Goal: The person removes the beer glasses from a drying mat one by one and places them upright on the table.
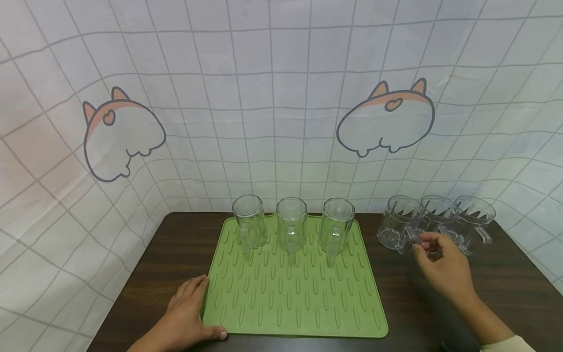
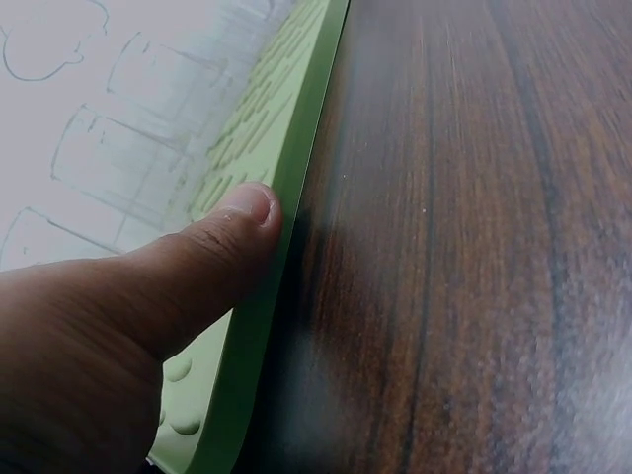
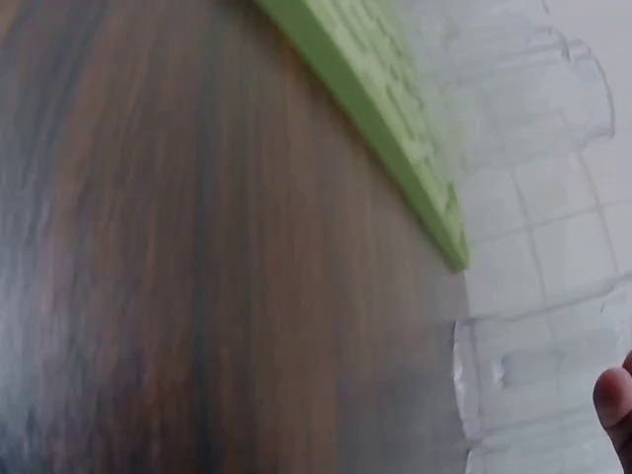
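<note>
My left hand [image 1: 186,313] rests at the front left corner of a green ridged mat [image 1: 290,303]. Its thumb [image 2: 252,212] lies on the mat's front edge and the other fingers lie along its left edge. On the far part of the mat stand three clear glass mugs, the left one [image 1: 249,220], the middle one [image 1: 292,222] and the right one [image 1: 336,222], handles toward me. My right hand [image 1: 446,271] is beside another glass mug [image 1: 398,222] right of the mat, thumb and fingertips apart, right at its handle [image 1: 409,239].
Two more glass mugs, one in the middle [image 1: 437,210] and one at the far right [image 1: 475,215], stand close beside it on the dark wooden table [image 1: 145,274]. A white grid-patterned cloth [image 1: 281,122] with cartoon dogs hangs behind and at the sides.
</note>
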Motion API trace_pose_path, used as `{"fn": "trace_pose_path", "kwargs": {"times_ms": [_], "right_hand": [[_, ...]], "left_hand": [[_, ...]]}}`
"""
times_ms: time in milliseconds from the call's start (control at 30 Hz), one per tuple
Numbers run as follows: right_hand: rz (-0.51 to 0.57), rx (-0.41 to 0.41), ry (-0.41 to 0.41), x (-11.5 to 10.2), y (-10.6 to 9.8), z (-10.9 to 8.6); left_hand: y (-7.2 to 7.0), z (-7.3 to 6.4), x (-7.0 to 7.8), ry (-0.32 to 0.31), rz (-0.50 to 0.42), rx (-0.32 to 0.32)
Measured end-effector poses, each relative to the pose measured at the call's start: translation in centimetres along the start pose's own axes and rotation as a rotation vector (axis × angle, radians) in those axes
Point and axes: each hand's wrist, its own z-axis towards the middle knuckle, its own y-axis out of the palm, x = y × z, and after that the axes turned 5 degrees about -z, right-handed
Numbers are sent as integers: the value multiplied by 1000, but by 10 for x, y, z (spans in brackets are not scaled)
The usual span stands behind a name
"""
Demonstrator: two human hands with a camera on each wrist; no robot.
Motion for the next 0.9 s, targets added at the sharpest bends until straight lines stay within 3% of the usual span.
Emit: {"fn": "trace_pose_path", "kwargs": {"times_ms": [233, 533, 733, 900], "right_hand": [[108, -90, -110, -25, 6, -1], [214, -199, -163, -53, 26, -2], [227, -261, -167, -63, 42, 1], [244, -335, -122, -70, 55, 3]], "left_hand": [[0, 0, 1, -6, 4, 4], [0, -1, 1, -5, 6, 11], [1, -1, -1, 3, 19, 26], [1, -1, -1, 2, 19, 24]]}}
